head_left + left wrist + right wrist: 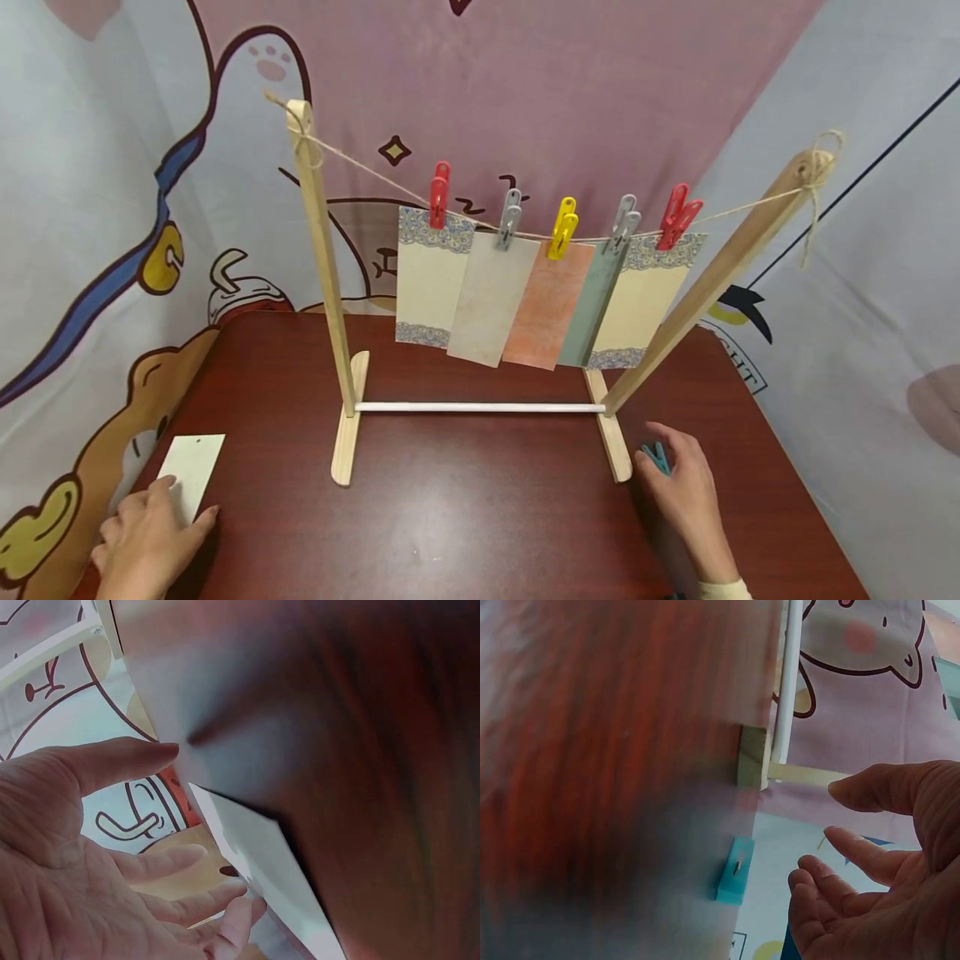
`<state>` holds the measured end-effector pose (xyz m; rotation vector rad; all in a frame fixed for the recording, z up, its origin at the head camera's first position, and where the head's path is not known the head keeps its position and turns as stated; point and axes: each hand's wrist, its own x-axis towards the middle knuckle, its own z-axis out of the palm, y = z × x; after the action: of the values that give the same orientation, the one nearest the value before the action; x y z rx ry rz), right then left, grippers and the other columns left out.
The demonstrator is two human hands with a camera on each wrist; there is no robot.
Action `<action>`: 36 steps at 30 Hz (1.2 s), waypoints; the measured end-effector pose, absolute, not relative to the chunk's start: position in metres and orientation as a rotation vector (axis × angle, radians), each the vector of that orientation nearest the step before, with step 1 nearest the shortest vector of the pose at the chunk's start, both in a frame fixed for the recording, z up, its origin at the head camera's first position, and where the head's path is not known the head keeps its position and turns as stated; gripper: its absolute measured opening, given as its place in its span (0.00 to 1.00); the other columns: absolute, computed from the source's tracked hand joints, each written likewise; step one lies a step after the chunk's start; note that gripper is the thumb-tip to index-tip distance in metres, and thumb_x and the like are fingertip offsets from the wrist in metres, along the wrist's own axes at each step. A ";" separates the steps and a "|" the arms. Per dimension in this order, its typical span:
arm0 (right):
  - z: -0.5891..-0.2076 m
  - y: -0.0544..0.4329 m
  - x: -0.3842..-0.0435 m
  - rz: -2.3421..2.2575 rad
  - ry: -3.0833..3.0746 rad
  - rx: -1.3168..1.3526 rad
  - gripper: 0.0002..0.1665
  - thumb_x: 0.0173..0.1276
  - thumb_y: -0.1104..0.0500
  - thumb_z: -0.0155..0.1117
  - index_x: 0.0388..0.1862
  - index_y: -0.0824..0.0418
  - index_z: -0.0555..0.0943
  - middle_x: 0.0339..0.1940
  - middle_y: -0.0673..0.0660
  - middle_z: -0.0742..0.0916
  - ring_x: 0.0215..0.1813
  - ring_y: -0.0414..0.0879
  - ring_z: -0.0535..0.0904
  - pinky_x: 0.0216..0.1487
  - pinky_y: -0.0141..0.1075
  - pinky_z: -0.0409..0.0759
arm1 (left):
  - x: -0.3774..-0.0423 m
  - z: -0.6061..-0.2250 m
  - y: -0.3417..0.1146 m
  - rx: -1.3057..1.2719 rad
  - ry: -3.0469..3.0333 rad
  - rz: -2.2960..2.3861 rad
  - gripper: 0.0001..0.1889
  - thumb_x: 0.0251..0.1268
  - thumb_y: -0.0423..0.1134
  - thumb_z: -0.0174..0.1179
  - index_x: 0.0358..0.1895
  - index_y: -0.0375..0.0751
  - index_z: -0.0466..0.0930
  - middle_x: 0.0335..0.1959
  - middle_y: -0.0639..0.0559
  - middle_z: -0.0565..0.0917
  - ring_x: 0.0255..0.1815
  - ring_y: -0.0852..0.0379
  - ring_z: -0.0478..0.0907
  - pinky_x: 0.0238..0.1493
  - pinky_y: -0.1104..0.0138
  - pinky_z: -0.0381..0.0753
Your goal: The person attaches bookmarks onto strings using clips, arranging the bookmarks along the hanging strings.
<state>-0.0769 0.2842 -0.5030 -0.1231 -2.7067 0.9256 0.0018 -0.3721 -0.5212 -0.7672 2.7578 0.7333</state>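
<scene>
My left hand is at the near end of a white card that lies on the table at the left. Its fingers are loosely spread, and the left wrist view shows the thumb apart from the card. Whether a fingertip touches the card I cannot tell. At the right, my right hand is around a teal clothespin, thumb and fingers spread on either side. In the right wrist view the clothespin lies on the table with a gap between it and the fingers.
A wooden stand, with a left post, a right post and a white crossbar, bears a string. Several cards hang from it by red, grey and yellow clothespins. A printed cloth surrounds the brown table.
</scene>
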 end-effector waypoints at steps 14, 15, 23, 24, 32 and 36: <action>-0.507 0.296 -0.077 0.814 -2.897 -0.161 0.33 0.70 0.67 0.72 0.71 0.76 0.74 0.66 0.83 0.75 0.65 0.78 0.72 0.60 0.70 0.71 | 0.001 -0.521 -0.390 -0.795 2.756 0.617 0.49 0.65 0.53 0.75 0.62 0.14 0.54 0.46 0.08 0.63 0.53 0.05 0.62 0.50 0.22 0.65; -0.507 0.297 -0.077 0.812 -2.922 -0.175 0.34 0.71 0.66 0.72 0.72 0.76 0.73 0.66 0.83 0.74 0.66 0.78 0.71 0.60 0.70 0.71 | 0.001 -0.520 -0.391 -0.812 2.745 0.605 0.49 0.64 0.54 0.76 0.59 0.14 0.54 0.45 0.07 0.63 0.53 0.05 0.63 0.50 0.22 0.65; -0.506 0.305 -0.081 0.751 -3.032 -0.205 0.40 0.73 0.63 0.70 0.74 0.83 0.66 0.67 0.87 0.72 0.69 0.81 0.68 0.67 0.70 0.67 | 0.002 -0.513 -0.398 -0.808 2.717 0.555 0.48 0.63 0.60 0.75 0.43 0.11 0.60 0.43 0.05 0.66 0.53 0.07 0.67 0.52 0.28 0.70; -0.506 0.307 -0.082 0.744 -3.053 -0.206 0.40 0.73 0.62 0.70 0.74 0.84 0.65 0.66 0.87 0.72 0.68 0.81 0.68 0.67 0.71 0.67 | 0.002 -0.513 -0.398 -0.802 2.719 0.546 0.48 0.63 0.60 0.75 0.42 0.11 0.60 0.43 0.05 0.66 0.53 0.07 0.67 0.52 0.28 0.71; -0.507 0.317 -0.087 0.662 -3.131 -0.144 0.32 0.73 0.62 0.72 0.63 0.86 0.73 0.53 0.82 0.80 0.56 0.76 0.78 0.56 0.68 0.76 | -0.002 -0.513 -0.397 -0.759 2.749 0.492 0.49 0.62 0.60 0.77 0.38 0.08 0.62 0.38 0.10 0.69 0.52 0.08 0.69 0.56 0.27 0.70; -0.507 0.320 -0.089 0.660 -3.148 -0.142 0.24 0.73 0.62 0.71 0.55 0.81 0.78 0.44 0.71 0.85 0.48 0.65 0.83 0.49 0.63 0.80 | -0.002 -0.513 -0.402 -0.716 2.763 0.552 0.45 0.65 0.59 0.75 0.38 0.09 0.65 0.37 0.13 0.70 0.49 0.10 0.71 0.53 0.29 0.72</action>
<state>-0.0888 0.3204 -0.5066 -0.1424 -3.1479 0.6596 -0.0019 -0.4021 -0.5133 -0.7159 2.7627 0.5518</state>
